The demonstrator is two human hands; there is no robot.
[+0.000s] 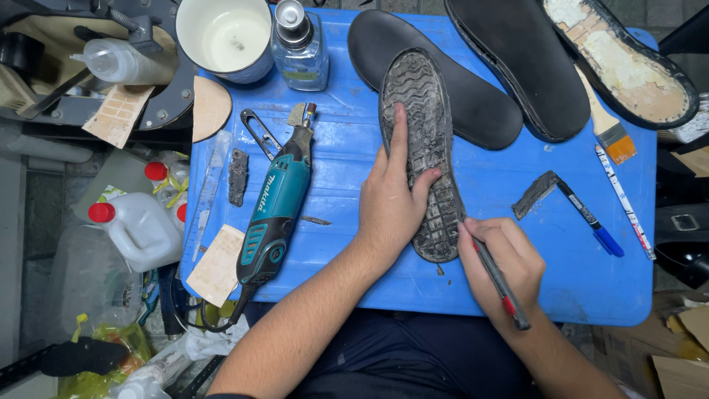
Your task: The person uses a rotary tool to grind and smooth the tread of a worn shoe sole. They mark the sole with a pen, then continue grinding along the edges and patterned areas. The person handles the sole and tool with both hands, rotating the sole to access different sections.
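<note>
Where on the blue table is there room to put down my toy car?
The blue plastic tabletop is bare at its near right corner, below the blue-capped marker, and between the teal rotary tool and the left hand. The far edge is crowded with black soles, a white cup and a glass bottle.

Both forearms are bare from the lower edge of the view up to the wrists, with no sleeve showing on either. The left hand [391, 203] and the right hand [506, 262] wear no gloves, rings or watch. Below the near edge of the blue plastic tabletop [576, 273], the person's lap is covered in dark navy fabric, plain and slightly creased.
</note>
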